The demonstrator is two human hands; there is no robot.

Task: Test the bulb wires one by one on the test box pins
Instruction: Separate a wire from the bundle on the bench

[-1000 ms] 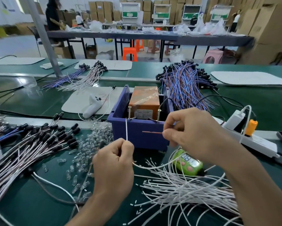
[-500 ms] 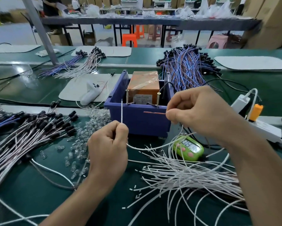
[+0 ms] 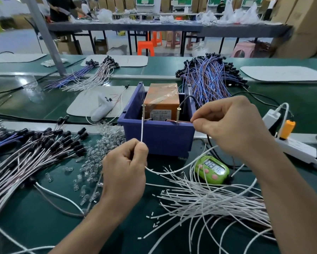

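Test box [image 3: 159, 138] stands mid-bench, two upright pins on its near rim. Left hand [image 3: 124, 171], fingers curled, pinches a white wire [image 3: 142, 129] upright, its tip at the left pin [image 3: 143, 111]. Right hand [image 3: 231, 125] pinches a brown wire end [image 3: 184, 121] held level against the right pin [image 3: 178, 114]. Loose white wires [image 3: 209, 200] lie near right; a green timer [image 3: 211, 169] sits just beside the box.

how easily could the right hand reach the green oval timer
Probably yes once freed: the right hand pinches a thin brown wire, and the green oval timer lies mostly uncovered just below it.
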